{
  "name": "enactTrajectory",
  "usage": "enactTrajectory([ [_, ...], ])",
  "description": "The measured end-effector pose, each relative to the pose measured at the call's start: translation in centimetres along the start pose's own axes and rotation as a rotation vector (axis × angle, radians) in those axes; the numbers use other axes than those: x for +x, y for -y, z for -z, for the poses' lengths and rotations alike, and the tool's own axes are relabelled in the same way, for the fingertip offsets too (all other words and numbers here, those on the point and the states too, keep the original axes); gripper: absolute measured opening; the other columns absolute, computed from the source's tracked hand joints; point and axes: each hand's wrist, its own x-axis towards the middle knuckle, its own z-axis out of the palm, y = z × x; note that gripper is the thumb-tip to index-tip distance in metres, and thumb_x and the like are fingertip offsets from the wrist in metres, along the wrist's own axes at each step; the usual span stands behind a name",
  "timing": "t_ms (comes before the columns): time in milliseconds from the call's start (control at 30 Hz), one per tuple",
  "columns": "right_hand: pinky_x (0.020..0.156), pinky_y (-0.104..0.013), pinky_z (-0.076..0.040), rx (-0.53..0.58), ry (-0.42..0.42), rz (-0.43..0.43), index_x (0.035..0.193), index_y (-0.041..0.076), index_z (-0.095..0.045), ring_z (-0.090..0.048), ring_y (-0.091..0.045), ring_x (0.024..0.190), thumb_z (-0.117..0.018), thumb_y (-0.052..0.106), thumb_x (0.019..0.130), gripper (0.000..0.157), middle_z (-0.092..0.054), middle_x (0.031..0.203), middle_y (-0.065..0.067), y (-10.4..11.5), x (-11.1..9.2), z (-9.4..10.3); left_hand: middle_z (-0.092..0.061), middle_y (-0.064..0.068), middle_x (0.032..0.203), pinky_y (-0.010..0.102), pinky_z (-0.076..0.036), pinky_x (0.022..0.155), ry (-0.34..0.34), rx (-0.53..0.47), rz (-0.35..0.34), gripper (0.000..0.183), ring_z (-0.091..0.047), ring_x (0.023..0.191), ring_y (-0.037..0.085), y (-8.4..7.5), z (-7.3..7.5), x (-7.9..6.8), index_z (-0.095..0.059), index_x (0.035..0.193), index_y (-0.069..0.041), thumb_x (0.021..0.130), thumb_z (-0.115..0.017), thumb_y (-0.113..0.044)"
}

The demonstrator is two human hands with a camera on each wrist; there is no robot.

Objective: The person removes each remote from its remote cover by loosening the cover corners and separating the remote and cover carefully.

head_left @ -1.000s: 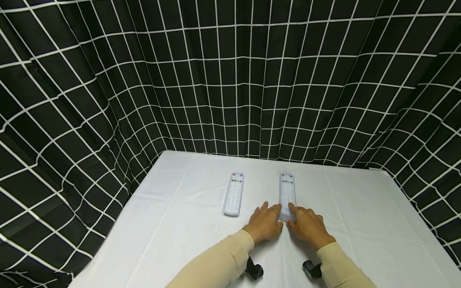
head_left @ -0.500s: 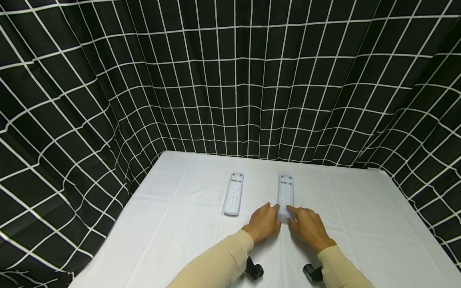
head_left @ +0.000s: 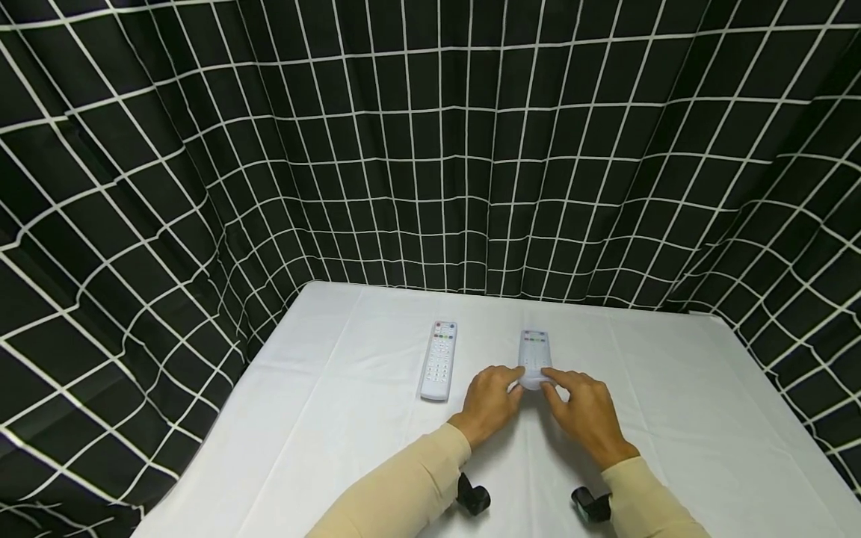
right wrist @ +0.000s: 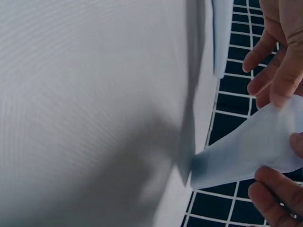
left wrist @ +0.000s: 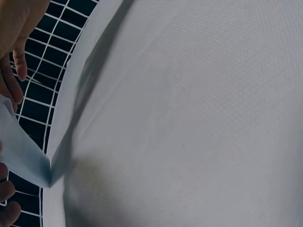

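Note:
A pale remote control (head_left: pixel 534 353) with small coloured buttons stands tilted in the head view, its near end raised. My left hand (head_left: pixel 489 403) pinches the left corner of that end between thumb and fingers. Its right corner is pinched by my right hand (head_left: pixel 588 411). In the right wrist view the underside of the remote control (right wrist: pixel 241 151) is smooth, and its far end meets the white tabletop. The left wrist view shows part of the same remote control (left wrist: pixel 21 149) slanting down. A second remote control (head_left: pixel 439 360), white with coloured buttons, lies face up to the left.
A white cloth (head_left: pixel 336 418) covers the table. Black curtains (head_left: pixel 397 187) with a white grid enclose it at the back and both sides. Black wrist mounts (head_left: pixel 474 498) hang below the beige sleeves (head_left: pixel 403 486).
The near end of the held remote control has risen from the table, tilting it up. Both hands have lifted with it, and thumbs now show under its edge. The left remote control stays put.

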Motion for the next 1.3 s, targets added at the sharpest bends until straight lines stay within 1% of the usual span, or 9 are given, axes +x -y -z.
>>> enactTrajectory([
  [167, 0.058, -0.045, -0.05, 0.016, -0.034, 0.016, 0.099, -0.001, -0.073, -0.065, -0.029, 0.069, -0.077, 0.002, 0.075, 0.024, -0.07, 0.081, -0.014, 0.0, 0.1, 0.2, -0.071, 0.004, 0.104, 0.021, -0.048, 0.085, -0.095, -0.018, -0.061, 0.027, -0.065, 0.096, 0.014, 0.3, 0.1, 0.1, -0.073, 0.109, -0.007, 0.082, -0.076, -0.01],
  [333, 0.057, -0.045, -0.048, 0.012, -0.05, 0.021, 0.1, -0.001, -0.073, -0.064, -0.027, 0.067, -0.076, 0.003, 0.075, 0.025, -0.07, 0.079, -0.012, 0.0, 0.0, 0.2, -0.07, 0.007, 0.107, 0.021, -0.047, 0.086, -0.137, -0.039, -0.106, 0.026, -0.065, 0.098, 0.015, 0.4, 0.2, 0.2, -0.073, 0.107, -0.005, 0.082, -0.076, -0.008],
  [467, 0.06, -0.047, -0.05, 0.035, -0.065, 0.052, 0.103, -0.001, -0.072, -0.065, -0.029, 0.071, -0.077, 0.005, 0.073, 0.031, -0.07, 0.082, -0.013, 0.0, 0.1, 0.5, -0.07, 0.008, 0.107, 0.021, -0.047, 0.088, -0.164, -0.063, -0.121, 0.024, -0.065, 0.099, 0.015, 0.4, 0.4, 0.4, -0.073, 0.106, -0.004, 0.083, -0.074, -0.006],
  [600, 0.064, -0.049, -0.049, 0.069, -0.085, 0.086, 0.108, 0.0, -0.07, -0.065, -0.029, 0.075, -0.077, 0.004, 0.068, 0.04, -0.07, 0.085, -0.012, -0.1, 0.3, 0.7, -0.069, 0.011, 0.109, 0.021, -0.045, 0.091, -0.169, -0.136, -0.111, 0.024, -0.064, 0.102, 0.017, 0.4, 0.7, 0.7, -0.072, 0.108, -0.002, 0.084, -0.073, -0.006],
  [800, 0.066, -0.047, -0.048, 0.079, -0.109, 0.058, 0.11, 0.0, -0.069, -0.063, -0.028, 0.078, -0.077, -0.001, 0.067, 0.043, -0.067, 0.087, -0.01, -0.3, 0.3, 0.8, -0.068, 0.014, 0.109, 0.022, -0.044, 0.092, -0.159, -0.25, -0.107, 0.024, -0.064, 0.104, 0.021, 0.1, 1.0, 1.0, -0.07, 0.109, 0.002, 0.085, -0.072, -0.003],
  [967, 0.068, -0.044, -0.048, 0.07, -0.108, 0.047, 0.114, 0.001, -0.067, -0.063, -0.03, 0.085, -0.081, -0.001, 0.067, 0.049, -0.063, 0.097, -0.011, -0.4, 0.1, 0.7, -0.07, 0.01, 0.106, 0.022, -0.046, 0.088, -0.176, -0.243, -0.114, 0.023, -0.065, 0.099, 0.018, 0.0, 1.2, 1.1, -0.071, 0.108, 0.001, 0.085, -0.072, -0.004],
  [1100, 0.075, -0.042, -0.048, 0.066, -0.11, 0.044, 0.116, 0.001, -0.066, -0.065, -0.031, 0.093, -0.081, -0.003, 0.069, 0.05, -0.066, 0.106, -0.012, -0.5, 0.0, 0.7, -0.071, 0.007, 0.104, 0.019, -0.046, 0.086, -0.204, -0.217, -0.137, 0.021, -0.065, 0.095, 0.013, -0.2, 1.3, 1.4, -0.072, 0.107, -0.001, 0.086, -0.071, -0.006],
  [1200, 0.075, -0.039, -0.048, 0.073, -0.123, 0.031, 0.115, 0.0, -0.066, -0.065, -0.029, 0.091, -0.081, -0.004, 0.07, 0.047, -0.067, 0.104, -0.012, -0.4, 0.1, 0.8, -0.07, 0.006, 0.103, 0.019, -0.045, 0.087, -0.208, -0.274, -0.127, 0.02, -0.064, 0.096, 0.012, -0.5, 1.6, 1.6, -0.072, 0.107, -0.001, 0.087, -0.07, -0.007],
  [1300, 0.07, -0.034, -0.046, 0.078, -0.136, 0.016, 0.113, 0.0, -0.066, -0.064, -0.026, 0.085, -0.081, -0.004, 0.071, 0.045, -0.068, 0.1, -0.011, -0.4, 0.2, 0.9, -0.07, 0.006, 0.104, 0.019, -0.045, 0.088, -0.212, -0.325, -0.11, 0.021, -0.063, 0.099, 0.012, -0.8, 1.8, 1.8, -0.071, 0.108, 0.0, 0.088, -0.07, -0.007],
])
